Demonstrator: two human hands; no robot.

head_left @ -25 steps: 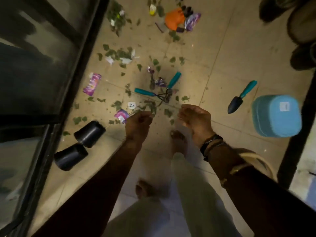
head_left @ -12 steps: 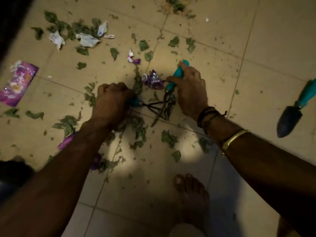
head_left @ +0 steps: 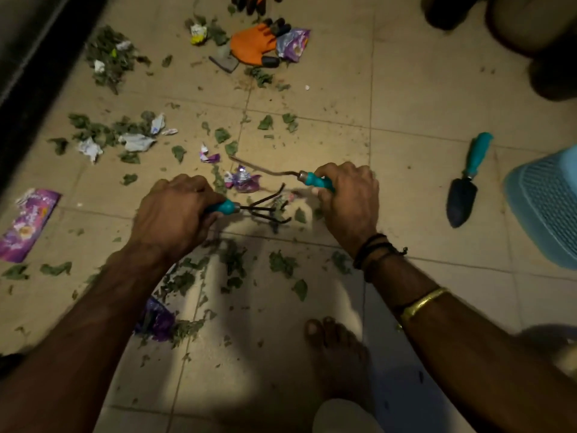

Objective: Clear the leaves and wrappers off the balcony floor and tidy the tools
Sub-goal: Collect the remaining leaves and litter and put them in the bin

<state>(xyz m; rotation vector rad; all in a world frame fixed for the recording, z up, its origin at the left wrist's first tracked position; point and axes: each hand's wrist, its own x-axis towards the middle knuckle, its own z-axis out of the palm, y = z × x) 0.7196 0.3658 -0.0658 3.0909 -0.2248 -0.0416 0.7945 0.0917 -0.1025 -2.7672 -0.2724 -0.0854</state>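
While each grip is wrapped round a teal handle, both tools sit low over the tiled floor, about mid-floor.

Left grip: fingers curled fully round the rake handle, knuckles up. Three dark bent prongs point right, tips among leaves. Prongs touching tile or not: cannot tell.

Right grip: fingers and thumb closed round the weeder handle. Thin curved blade runs toward the far left, blurred, just beyond a crumpled wrapper. Rake prongs and weeder handle are near each other, apart. Black bands and a gold bangle on the right wrist.

Litter:
- Leaves over most of the floor. One heap toward the far left edge by the dark frame, one patch on the near side of the grips.
- Flat wrapper, purple, at the left edge.
- Near wrapper, purple, partly under the left forearm.
- Far wrapper, touching an orange glove at the far edge.
- White scraps among leaves, left of centre.

Other tools: trowel flat on the floor, right of the right grip and well apart from it, blade nearer, teal handle farther. Blue basket at the right edge, just beside the trowel.

One bare foot on the floor toward the near edge.
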